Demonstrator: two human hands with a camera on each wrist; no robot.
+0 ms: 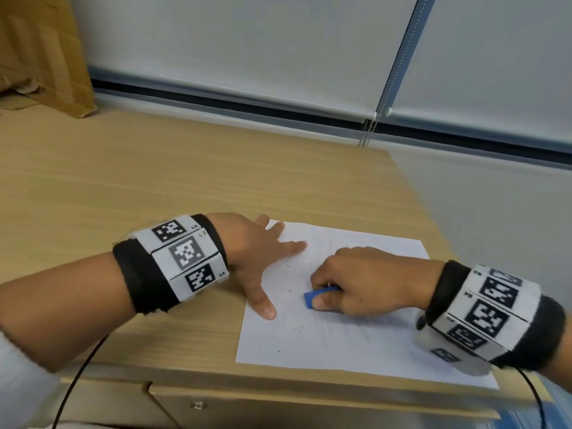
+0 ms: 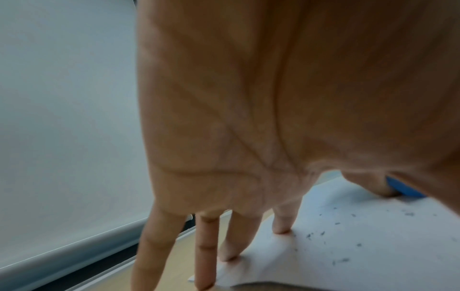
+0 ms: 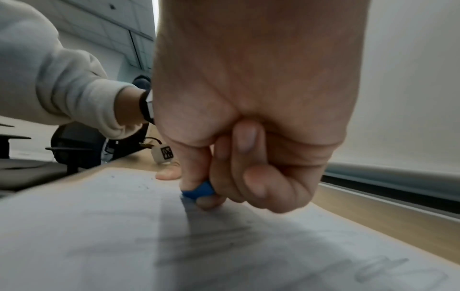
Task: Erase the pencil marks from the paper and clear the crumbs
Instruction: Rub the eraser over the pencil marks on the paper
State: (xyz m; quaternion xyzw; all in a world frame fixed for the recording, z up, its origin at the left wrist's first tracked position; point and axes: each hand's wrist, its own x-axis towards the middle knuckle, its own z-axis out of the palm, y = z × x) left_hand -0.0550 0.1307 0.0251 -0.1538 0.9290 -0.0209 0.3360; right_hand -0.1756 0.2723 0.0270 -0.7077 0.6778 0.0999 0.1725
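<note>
Right hand (image 1: 365,280) pinches a blue eraser (image 1: 314,297) against the paper (image 1: 309,345) lying at the worktop's (image 1: 154,181) near edge, while the left hand (image 1: 257,252), fingers straight, presses the sheet's left side amid scattered crumbs (image 2: 348,236).

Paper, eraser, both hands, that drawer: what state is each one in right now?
Paper: flat on the desk, faint pencil marks left, crumbs scattered.
Blue eraser: pinched, pressed to the paper.
Left hand: fingers spread, pressing the paper.
Right hand: gripping the eraser.
Drawer: closed.
</note>
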